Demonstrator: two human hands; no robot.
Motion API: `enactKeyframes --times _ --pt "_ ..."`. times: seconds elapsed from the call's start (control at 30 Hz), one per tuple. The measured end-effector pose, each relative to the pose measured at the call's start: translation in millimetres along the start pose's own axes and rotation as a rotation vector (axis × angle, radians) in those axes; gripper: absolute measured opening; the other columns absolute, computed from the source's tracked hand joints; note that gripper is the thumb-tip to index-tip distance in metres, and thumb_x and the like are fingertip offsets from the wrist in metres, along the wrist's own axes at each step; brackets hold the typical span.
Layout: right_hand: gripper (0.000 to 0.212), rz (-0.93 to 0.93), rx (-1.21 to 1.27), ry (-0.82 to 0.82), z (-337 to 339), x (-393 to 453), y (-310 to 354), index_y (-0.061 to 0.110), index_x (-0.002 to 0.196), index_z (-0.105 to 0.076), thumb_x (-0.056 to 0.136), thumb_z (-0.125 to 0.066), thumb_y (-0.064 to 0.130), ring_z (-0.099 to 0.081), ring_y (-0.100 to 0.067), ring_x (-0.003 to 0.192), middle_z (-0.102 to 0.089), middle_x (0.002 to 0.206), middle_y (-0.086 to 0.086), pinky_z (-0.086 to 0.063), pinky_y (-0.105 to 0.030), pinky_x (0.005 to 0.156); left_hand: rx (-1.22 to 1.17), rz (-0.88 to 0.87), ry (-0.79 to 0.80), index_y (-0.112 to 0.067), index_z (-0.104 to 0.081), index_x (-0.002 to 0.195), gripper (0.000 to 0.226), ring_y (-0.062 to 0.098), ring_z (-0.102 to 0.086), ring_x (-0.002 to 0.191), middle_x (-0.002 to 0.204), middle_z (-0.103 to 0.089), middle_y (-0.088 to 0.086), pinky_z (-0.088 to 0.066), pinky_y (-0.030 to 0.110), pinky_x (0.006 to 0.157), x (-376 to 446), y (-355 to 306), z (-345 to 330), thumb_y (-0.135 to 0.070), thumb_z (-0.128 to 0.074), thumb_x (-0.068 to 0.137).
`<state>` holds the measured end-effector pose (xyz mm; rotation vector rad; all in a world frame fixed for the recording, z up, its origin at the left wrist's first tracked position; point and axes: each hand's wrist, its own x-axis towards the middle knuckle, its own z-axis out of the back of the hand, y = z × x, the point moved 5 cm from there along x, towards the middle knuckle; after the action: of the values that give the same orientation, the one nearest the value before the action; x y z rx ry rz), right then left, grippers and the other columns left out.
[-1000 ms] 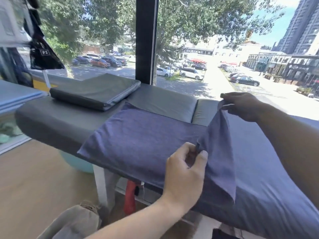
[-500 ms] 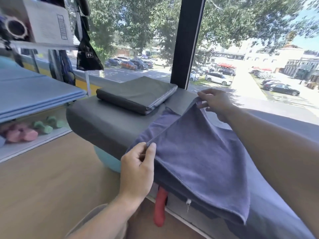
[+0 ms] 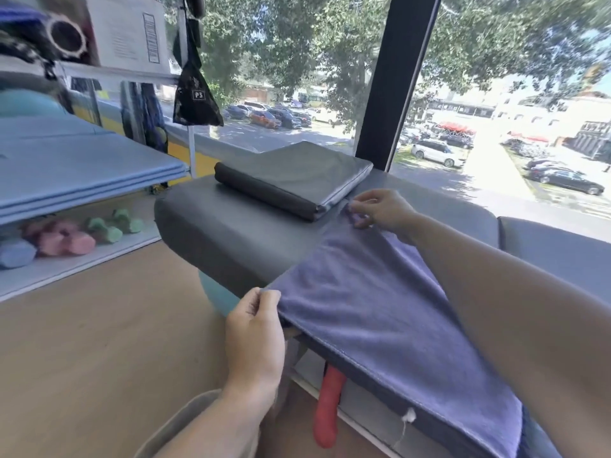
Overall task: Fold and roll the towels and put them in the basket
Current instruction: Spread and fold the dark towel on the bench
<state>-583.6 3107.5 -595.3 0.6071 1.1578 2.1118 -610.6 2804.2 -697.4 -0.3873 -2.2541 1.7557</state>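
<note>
A small white label reading "P3" sits on the hanging black bag (image 3: pixel 195 97).

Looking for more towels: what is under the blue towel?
The blue towel, pinched by both hands, lies on the grey padded bench. Only the bench shows beneath its edge; anything further under is covered.

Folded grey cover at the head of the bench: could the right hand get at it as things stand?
Probably yes: the right hand sits just beside the grey cover with nothing between, but it's pinching the towel corner.
</note>
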Motion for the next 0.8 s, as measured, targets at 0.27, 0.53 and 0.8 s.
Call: enactKeyframes --times 0.27,0.53,0.8 --pt "0.034 0.02 -0.298 -0.114 0.2 13.8 -13.8 0.019 0.115 -0.071 0.086 -0.078 0.035 -0.068 -0.013 0.088 -0.072 0.098 0.005 -0.054 -0.031 0.088 -0.035 0.3 -0.042 -0.014 -0.065 0.098 0.045 0.02 -0.067 0.085 0.096 -0.074 0.004 -0.056 0.044 0.09 5.9 29.7 9.9 -0.051 -0.08 0.078" --pt "0.033 -0.056 -0.491 -0.057 5.2 16.9 -20.9 0.02 0.1 -0.071 0.085 -0.076 0.05 -0.063 -0.019 0.098 -0.067 0.102 0.003 -0.05 -0.031 0.088 -0.19 0.429 0.067 -0.015 -0.074 0.096 0.021 0.01 -0.071 0.072 0.082 -0.079 -0.005 -0.049 0.023 0.061 -3.6 26.8 -6.2 -0.034 -0.076 0.088" --pt "0.016 0.025 -0.432 -0.066 3.0 18.1 -18.5 0.024 0.1 -0.071 0.087 -0.078 0.032 -0.066 -0.021 0.099 -0.071 0.102 -0.002 -0.052 -0.031 0.087 -0.137 0.277 -0.003 -0.013 -0.057 0.085 0.03 0.022 -0.062 0.078 0.081 -0.066 0.007 -0.055 0.057 0.094 -0.1 26.2 -1.5 -0.023 -0.084 0.08"
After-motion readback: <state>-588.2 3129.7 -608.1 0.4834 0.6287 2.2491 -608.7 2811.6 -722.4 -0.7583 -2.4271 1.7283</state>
